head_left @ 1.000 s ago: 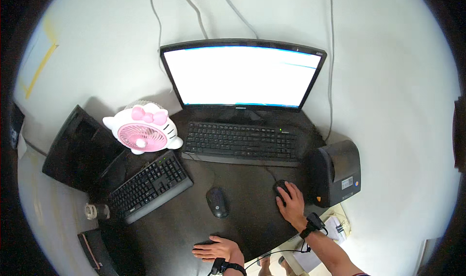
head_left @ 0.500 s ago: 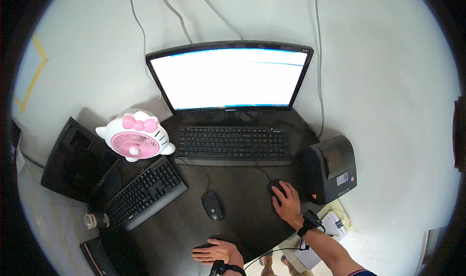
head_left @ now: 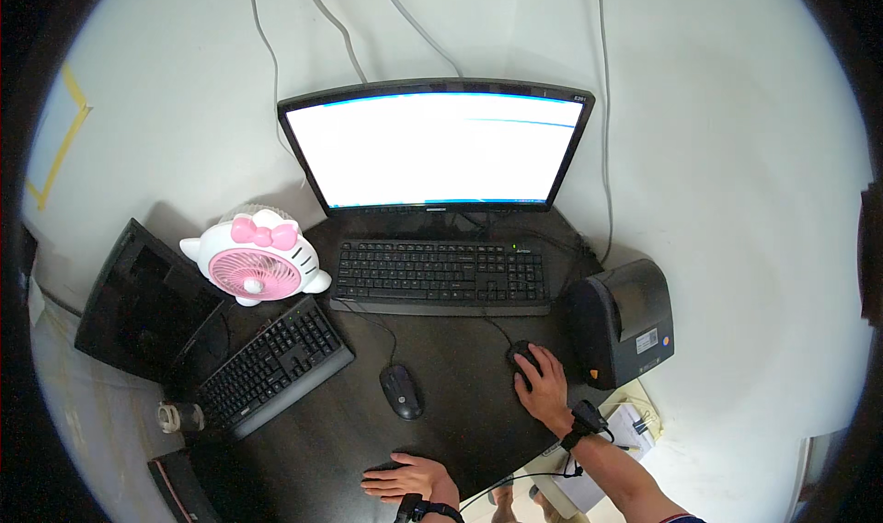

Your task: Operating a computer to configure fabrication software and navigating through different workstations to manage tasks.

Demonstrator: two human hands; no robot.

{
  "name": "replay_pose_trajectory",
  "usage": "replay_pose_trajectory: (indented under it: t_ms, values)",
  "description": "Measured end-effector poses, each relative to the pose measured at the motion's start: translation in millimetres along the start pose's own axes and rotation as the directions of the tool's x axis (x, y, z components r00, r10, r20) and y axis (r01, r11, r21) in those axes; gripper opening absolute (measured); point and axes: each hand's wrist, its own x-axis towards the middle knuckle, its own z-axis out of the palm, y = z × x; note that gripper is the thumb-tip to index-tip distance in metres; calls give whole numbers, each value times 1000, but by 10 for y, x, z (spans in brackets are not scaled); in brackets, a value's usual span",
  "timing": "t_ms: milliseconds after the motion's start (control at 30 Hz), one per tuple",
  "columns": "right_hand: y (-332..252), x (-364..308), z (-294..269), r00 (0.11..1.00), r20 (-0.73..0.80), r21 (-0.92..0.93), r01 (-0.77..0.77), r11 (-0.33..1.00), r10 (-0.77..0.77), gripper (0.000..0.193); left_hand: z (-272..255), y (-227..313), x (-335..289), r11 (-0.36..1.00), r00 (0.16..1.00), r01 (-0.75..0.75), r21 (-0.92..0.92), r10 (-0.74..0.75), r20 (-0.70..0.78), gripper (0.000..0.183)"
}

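My right hand lies over a black computer mouse, fingers curved round it, to the right of the middle of the dark desk. The mouse's cable runs up to a black keyboard in front of the lit monitor. Near the desk's front edge my left hand rests flat, fingers stretched out to the left and holding nothing I can see. A dark patch shows beside its fingers; I cannot tell whether it is shadow. A second black mouse lies untouched between the two hands.
A pink and white fan stands left of the monitor. Further left are a dark screen, an angled keyboard and a roll of tape. A black label printer sits at the right; papers lie below the desk's right edge.
The whole view has shifted very slightly. Both hands keep their places, the right one on the mouse and the left one flat on the desk.
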Motion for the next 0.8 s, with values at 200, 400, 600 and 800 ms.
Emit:
replay_pose_trajectory:
  t_ms: [200, 400, 600, 800]
  values:
    - [28, -19, 20, 1000, 5, 2, -18, 1000, 18, 49, -131, 24, -19, 1000, 998, 0, 28, -2, 66, 76]
    - [26, -14, 24, 1000, 17, -23, 3, 1000, -2, 49, -239, 36, -40, 1000, 996, 0, 14, -1, 91, 76]
    - [6, -24, 9, 999, 36, -10, -4, 1000, 5, 49, -138, 9, -12, 1000, 998, 6, -14, -5, 62, 77]
    - [11, -19, 5, 999, 39, -15, -4, 1000, 4, 47, -117, 2, -11, 999, 998, 3, -52, 1, 67, 79]
